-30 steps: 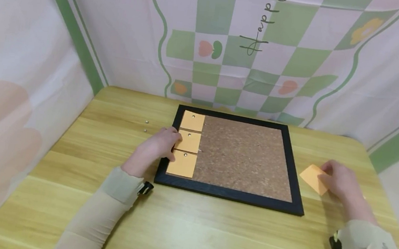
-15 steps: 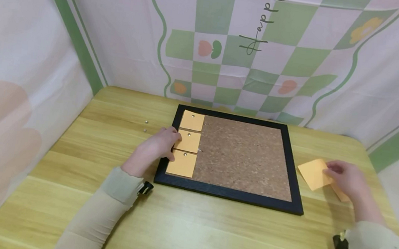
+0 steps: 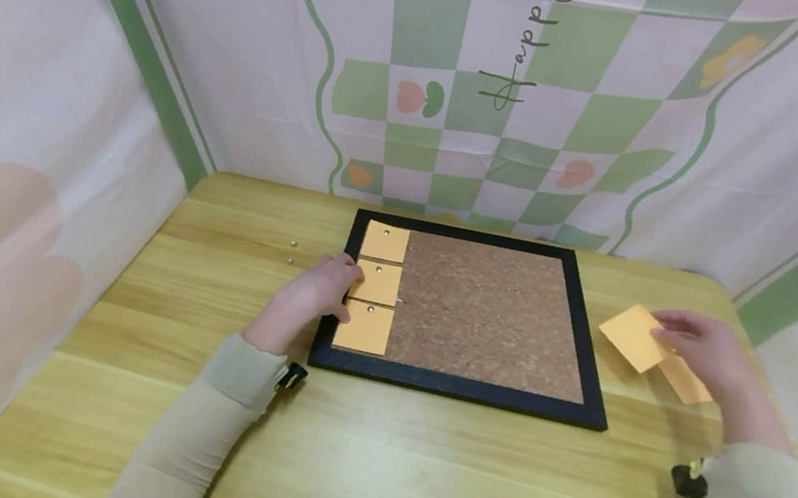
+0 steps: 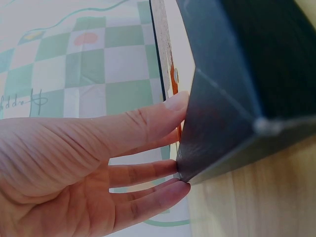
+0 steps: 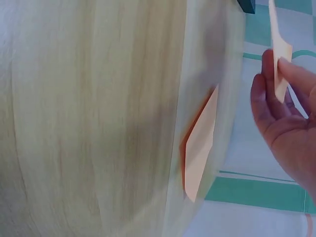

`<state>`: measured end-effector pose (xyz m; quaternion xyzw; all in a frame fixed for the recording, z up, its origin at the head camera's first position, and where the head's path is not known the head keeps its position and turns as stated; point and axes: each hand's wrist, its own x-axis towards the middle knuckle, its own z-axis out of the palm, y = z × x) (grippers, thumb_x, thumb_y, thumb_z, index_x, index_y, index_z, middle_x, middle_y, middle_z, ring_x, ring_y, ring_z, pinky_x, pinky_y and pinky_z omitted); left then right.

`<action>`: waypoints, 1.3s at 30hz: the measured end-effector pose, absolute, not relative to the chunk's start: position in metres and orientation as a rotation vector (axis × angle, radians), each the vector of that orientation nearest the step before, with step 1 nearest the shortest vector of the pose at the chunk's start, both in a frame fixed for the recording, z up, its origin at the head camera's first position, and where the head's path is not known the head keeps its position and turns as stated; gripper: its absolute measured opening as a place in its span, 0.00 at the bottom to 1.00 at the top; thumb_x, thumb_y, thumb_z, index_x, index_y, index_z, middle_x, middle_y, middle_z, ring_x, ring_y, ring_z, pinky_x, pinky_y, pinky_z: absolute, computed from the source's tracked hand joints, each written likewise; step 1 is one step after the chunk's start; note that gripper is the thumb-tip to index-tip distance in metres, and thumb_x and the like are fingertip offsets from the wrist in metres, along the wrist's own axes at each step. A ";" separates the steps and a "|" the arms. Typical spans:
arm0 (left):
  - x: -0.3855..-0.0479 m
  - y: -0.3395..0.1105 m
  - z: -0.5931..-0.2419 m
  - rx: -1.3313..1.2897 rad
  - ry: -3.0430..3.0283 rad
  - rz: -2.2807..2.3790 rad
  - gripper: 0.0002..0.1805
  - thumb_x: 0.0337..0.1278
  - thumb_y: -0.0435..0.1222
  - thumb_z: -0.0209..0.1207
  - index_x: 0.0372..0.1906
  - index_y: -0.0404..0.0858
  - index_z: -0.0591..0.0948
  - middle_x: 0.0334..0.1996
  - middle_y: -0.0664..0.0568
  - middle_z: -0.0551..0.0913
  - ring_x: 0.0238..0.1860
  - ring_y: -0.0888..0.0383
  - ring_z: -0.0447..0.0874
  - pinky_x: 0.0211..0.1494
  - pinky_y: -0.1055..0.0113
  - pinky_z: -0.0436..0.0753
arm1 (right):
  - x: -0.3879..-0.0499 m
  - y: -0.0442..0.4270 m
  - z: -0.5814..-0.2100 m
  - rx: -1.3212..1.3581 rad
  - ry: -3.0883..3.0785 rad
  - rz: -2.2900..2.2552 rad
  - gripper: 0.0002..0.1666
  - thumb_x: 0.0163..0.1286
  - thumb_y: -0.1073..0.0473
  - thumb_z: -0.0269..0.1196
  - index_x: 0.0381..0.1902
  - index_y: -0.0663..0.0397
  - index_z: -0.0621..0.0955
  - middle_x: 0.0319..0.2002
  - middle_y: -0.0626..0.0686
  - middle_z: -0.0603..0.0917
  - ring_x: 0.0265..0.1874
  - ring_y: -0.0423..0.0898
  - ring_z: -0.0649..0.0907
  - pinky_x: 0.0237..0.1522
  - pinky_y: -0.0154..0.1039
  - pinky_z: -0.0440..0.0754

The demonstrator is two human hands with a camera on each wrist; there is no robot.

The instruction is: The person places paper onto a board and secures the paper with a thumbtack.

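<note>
A black-framed cork board (image 3: pixel 488 320) lies on the table. Three orange paper notes run down its left side: the top note (image 3: pixel 385 242), the middle note (image 3: pixel 381 284) and the bottom note (image 3: pixel 366 329), each with a silver pushpin near its upper edge. My left hand (image 3: pixel 314 288) rests on the board's left edge; in the left wrist view its fairly straight thumb and fingers touch the black frame (image 4: pixel 217 89). Right of the board, my right hand (image 3: pixel 707 353) pinches one orange note (image 3: pixel 633 337) by its edge, raised above the table. Another orange note (image 5: pixel 200 148) lies under it.
Two small silver pins, the upper pin (image 3: pixel 293 244) and the lower pin (image 3: pixel 290 262), lie on the wooden table (image 3: pixel 415 470) left of the board. A printed cloth (image 3: pixel 240 77) hangs behind the table and along its sides.
My right hand has lifted an orange note off the one beneath and shifted slightly right and away from me, uncovering the lower note. The left hand and board have stayed in place.
</note>
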<state>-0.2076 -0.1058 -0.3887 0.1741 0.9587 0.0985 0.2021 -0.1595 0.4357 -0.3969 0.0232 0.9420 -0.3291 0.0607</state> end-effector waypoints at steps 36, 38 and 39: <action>-0.207 -0.105 -0.389 0.460 2.690 0.295 0.37 0.52 0.39 0.73 0.68 0.40 0.72 0.73 0.43 0.65 0.73 0.44 0.63 0.73 0.52 0.72 | -0.213 0.324 -0.375 -0.100 2.873 -0.990 0.27 0.74 0.47 0.61 0.60 0.61 0.80 0.59 0.68 0.81 0.36 0.16 0.72 0.40 0.22 0.73; -0.208 -0.105 -0.390 0.458 2.691 0.288 0.37 0.52 0.39 0.73 0.68 0.40 0.72 0.73 0.43 0.65 0.73 0.44 0.63 0.73 0.51 0.72 | -0.216 0.317 -0.377 -0.119 2.871 -1.005 0.26 0.74 0.49 0.61 0.60 0.62 0.80 0.58 0.69 0.81 0.35 0.17 0.73 0.39 0.20 0.73; -0.209 -0.105 -0.390 0.461 2.693 0.285 0.37 0.52 0.39 0.73 0.68 0.40 0.72 0.73 0.43 0.65 0.73 0.44 0.63 0.73 0.52 0.72 | -0.218 0.313 -0.378 -0.134 2.878 -1.017 0.24 0.73 0.51 0.62 0.59 0.62 0.81 0.57 0.69 0.82 0.34 0.17 0.73 0.39 0.20 0.74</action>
